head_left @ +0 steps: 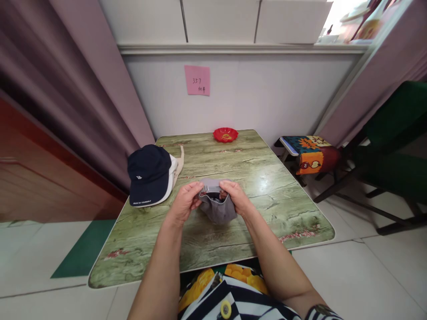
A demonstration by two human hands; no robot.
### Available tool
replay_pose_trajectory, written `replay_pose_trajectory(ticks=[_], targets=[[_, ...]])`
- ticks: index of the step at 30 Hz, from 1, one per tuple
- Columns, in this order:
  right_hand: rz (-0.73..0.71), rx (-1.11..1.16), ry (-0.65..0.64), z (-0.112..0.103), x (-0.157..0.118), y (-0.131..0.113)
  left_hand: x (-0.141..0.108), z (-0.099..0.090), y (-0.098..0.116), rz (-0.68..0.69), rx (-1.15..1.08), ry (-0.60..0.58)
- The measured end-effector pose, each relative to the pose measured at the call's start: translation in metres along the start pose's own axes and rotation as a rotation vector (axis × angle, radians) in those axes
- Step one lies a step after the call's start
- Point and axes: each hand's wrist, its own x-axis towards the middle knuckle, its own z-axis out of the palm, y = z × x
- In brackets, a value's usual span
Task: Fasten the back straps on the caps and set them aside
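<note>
Wood-grain counter [283,200], navy cap [149,166] at left mostly hiding paler headwear [174,165], brim lettering [142,203] too small to read surely, grey cap [218,212] above the counter, interior [215,196] shadowed, my left hand [183,202] and right hand [236,195] in closed grip at its strap's [213,189] ends, pink note [197,80] reading "357".

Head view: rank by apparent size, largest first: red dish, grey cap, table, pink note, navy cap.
1. Table
2. Navy cap
3. Grey cap
4. Pink note
5. Red dish
</note>
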Motion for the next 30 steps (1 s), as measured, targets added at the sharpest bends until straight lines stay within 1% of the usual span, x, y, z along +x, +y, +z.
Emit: replay_pose_trajectory(ticks=[3,6,11,15,17,19,22,23,25,28,30], targets=[[-0.053,-0.139,0.022,-0.008,-0.002,-0.004,-0.003,-0.006,0.004,-0.002,0.141,-0.020],[-0.083,-0.230,0.016,-0.010,-0.003,-0.008,-0.005,-0.004,0.006,-0.004,0.186,-0.013],[-0.092,-0.240,0.029,-0.009,-0.005,-0.012,-0.007,0.001,0.008,-0.022,0.243,-0.006],[-0.063,-0.216,0.039,-0.011,-0.006,-0.013,-0.008,-0.005,0.008,0.011,0.324,-0.077],[-0.060,-0.229,0.023,-0.013,-0.006,-0.014,-0.008,-0.009,0.009,0.049,0.371,-0.116],[-0.057,-0.241,0.018,-0.014,-0.006,-0.015,-0.008,-0.012,0.009,0.124,0.444,-0.114],[-0.059,-0.233,0.050,-0.012,-0.005,-0.013,-0.006,-0.013,0.010,0.294,0.603,-0.010],[-0.067,-0.239,0.071,-0.012,-0.004,-0.011,-0.005,-0.012,0.010,0.325,0.629,0.023],[-0.116,-0.299,0.124,-0.010,-0.002,-0.008,-0.003,-0.009,0.008,0.313,0.581,0.043],[-0.240,-0.467,0.199,-0.008,0.001,-0.007,-0.002,-0.005,0.002,0.233,0.366,0.038],[-0.300,-0.544,0.214,-0.008,0.001,-0.009,-0.002,-0.004,0.000,0.198,0.257,0.052]])
